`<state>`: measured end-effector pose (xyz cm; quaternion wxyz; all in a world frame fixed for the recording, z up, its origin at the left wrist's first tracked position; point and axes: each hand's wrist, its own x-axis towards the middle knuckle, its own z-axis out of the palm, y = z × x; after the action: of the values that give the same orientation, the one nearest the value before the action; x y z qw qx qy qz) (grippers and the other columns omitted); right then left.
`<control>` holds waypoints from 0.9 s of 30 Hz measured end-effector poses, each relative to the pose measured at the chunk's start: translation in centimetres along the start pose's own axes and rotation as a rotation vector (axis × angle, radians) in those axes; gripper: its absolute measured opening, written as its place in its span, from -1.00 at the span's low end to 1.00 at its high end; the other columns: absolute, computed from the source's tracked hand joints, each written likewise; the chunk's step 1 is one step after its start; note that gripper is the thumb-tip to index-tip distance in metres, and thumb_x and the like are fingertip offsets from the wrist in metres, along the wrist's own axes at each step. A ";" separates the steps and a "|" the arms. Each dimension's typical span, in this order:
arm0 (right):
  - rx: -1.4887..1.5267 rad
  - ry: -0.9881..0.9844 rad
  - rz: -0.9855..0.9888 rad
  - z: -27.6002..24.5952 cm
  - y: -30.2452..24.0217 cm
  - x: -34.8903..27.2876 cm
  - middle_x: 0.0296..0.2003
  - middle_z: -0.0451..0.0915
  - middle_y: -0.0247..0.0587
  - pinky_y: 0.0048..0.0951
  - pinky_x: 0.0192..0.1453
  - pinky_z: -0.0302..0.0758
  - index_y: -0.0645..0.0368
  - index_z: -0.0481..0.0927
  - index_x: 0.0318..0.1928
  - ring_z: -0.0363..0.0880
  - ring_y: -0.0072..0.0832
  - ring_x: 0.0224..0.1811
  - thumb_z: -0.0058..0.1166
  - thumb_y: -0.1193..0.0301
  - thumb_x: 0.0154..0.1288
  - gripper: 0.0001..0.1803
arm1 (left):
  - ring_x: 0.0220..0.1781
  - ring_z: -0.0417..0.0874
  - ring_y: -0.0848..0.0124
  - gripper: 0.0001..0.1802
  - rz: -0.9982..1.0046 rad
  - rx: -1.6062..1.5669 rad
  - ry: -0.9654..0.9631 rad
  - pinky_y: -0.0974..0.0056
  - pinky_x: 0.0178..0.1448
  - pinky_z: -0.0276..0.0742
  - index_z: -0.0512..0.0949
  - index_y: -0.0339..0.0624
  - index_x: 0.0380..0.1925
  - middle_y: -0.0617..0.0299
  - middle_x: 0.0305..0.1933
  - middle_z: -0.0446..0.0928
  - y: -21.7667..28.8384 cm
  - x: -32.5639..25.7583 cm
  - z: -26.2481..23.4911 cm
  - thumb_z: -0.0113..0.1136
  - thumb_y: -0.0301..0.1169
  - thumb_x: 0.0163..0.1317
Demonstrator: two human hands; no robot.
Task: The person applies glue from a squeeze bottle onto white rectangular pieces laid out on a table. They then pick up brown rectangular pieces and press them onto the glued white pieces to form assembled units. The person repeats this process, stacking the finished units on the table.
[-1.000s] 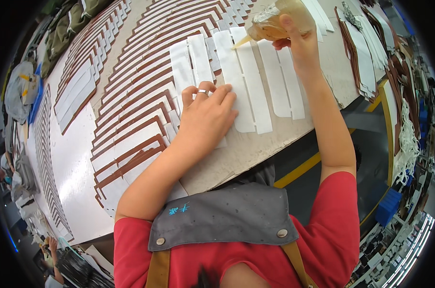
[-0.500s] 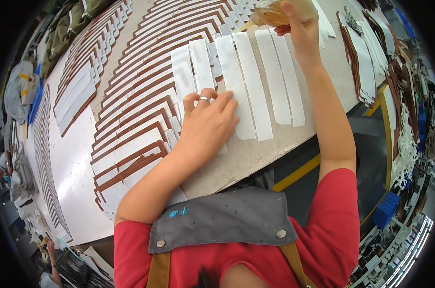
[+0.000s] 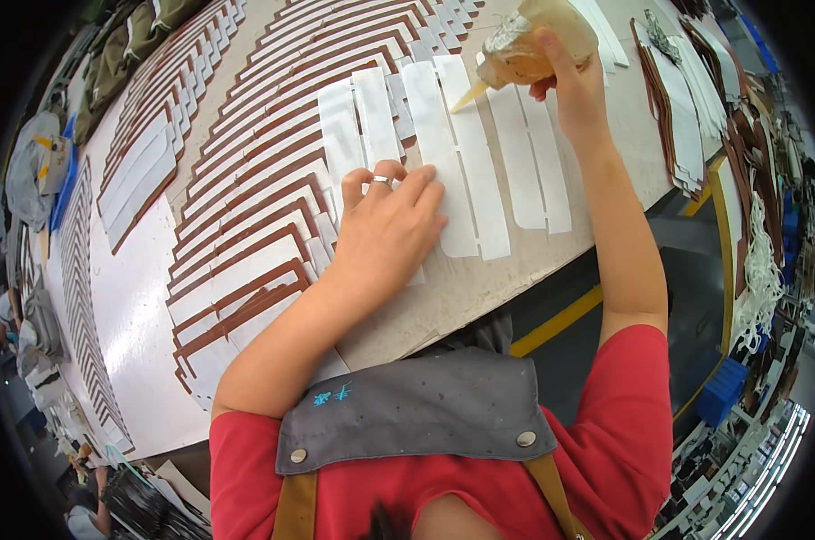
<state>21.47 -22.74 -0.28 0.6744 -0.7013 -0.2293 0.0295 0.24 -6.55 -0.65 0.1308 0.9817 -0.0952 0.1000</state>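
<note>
My right hand (image 3: 576,97) grips a translucent squeeze bottle (image 3: 535,40) with amber-tinted contents, tilted so its pale pointed nozzle aims down and left. The nozzle tip is at the upper part of a pair of long white strips (image 3: 475,180); whether it touches them I cannot tell. My left hand (image 3: 387,220), a ring on one finger, has bent, spread fingers resting at the left edge of that pair. Another white pair (image 3: 535,166) lies to the right, under the bottle and right hand at its top. A further white pair (image 3: 337,121) lies to the left, partly behind my left fingers.
Long overlapping rows of brown-edged white pieces (image 3: 245,216) cover the table's left and middle. A smaller stack (image 3: 137,184) lies farther left. At the right are brown and white pieces (image 3: 673,117) and hanging white cords (image 3: 760,279). The table's front edge (image 3: 452,335) runs before me.
My right hand has lowered the squeeze bottle toward me and tipped it, bringing the nozzle down over the middle white strips. My left hand has stayed almost in place.
</note>
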 end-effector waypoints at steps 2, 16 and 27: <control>-0.006 0.003 0.032 -0.4 -0.2 -1.3 -0.45 0.53 -0.31 -0.62 -0.67 0.31 0.23 0.46 -0.15 0.43 -0.61 -0.65 0.15 0.04 0.22 -0.52 | 0.03 0.43 0.26 -0.70 0.005 0.007 0.006 0.08 0.12 0.13 0.52 -0.10 -0.19 0.36 0.05 0.47 0.0 0.0 0.1 0.26 -0.33 0.05; 0.074 -0.181 -0.037 -3.0 -3.6 -11.2 -0.14 0.48 -0.25 -0.50 -0.10 0.43 0.28 0.34 0.07 0.47 -0.52 -0.12 0.40 0.15 -0.02 -0.26 | 0.04 0.42 0.26 -0.74 0.016 0.034 -0.003 0.14 0.11 0.11 0.53 -0.08 -0.21 0.37 0.04 0.50 0.1 0.1 -0.4 0.24 -0.32 0.08; -0.370 -0.314 -0.454 -5.0 -6.0 -12.7 0.00 0.44 -0.15 -0.40 0.10 0.41 0.29 0.29 0.15 0.45 -0.42 0.05 0.55 0.10 -0.30 0.02 | 0.04 0.43 0.26 -0.74 0.012 0.025 0.005 0.14 0.12 0.12 0.53 -0.08 -0.20 0.36 0.04 0.50 0.0 0.0 -0.3 0.22 -0.31 0.09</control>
<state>10.20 -32.05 2.51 0.4814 -0.7298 -0.4823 -0.0562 0.18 -6.44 -0.42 0.1180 0.9825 -0.0994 0.1045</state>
